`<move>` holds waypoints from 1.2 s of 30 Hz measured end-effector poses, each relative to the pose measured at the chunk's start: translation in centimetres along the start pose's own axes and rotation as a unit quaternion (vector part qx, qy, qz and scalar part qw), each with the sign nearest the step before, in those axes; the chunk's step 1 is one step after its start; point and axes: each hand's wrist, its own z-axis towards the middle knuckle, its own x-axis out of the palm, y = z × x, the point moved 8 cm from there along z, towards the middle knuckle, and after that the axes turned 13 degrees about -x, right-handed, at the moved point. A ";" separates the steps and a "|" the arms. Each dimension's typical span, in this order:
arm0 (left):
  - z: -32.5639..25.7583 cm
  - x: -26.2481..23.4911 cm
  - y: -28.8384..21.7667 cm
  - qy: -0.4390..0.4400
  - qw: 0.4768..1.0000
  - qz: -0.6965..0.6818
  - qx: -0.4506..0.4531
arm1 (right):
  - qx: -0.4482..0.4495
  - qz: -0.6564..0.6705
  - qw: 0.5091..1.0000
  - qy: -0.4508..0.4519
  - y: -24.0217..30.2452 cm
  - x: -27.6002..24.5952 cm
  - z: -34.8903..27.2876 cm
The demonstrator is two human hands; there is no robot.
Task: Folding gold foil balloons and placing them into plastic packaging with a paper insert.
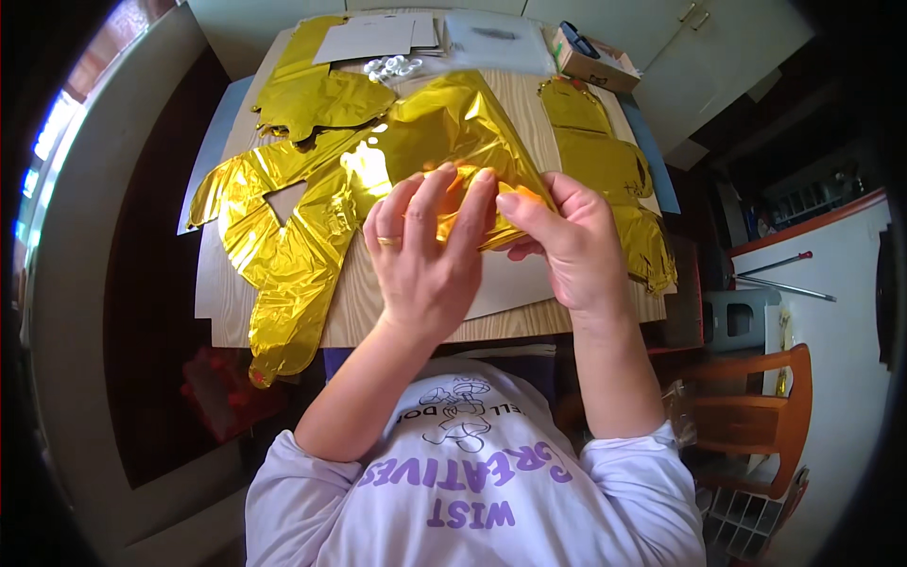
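A flat sheet of shiny gold foil, shaped like an uninflated foil balloon, spreads across the table and under both hands. Its left part has a triangular opening, and one end hangs over the front edge. My left hand lies over a crumpled fold with its fingers bent onto the foil; its thumb is hidden. My right hand pinches the foil's right edge between thumb and fingers, close to the left fingertips. Foil covers part of the right fingers.
More flat gold foil balloons lie at the far left, others along the right side. White cards, small white curled pieces, a clear plastic bag and a cardboard box line the back. A wooden chair stands at right.
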 end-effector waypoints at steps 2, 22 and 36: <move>0.6 -1.5 0.2 -0.019 0.998 -0.045 0.027 | 0.010 0.083 0.996 0.025 0.4 0.0 -0.9; -11.5 5.6 7.9 0.398 0.631 -0.411 -0.524 | 0.151 -0.094 0.984 0.014 -12.9 -11.6 -1.6; -6.6 3.2 8.2 0.350 0.933 -0.016 -0.077 | 0.084 -0.290 0.951 0.073 -14.3 -9.5 -0.9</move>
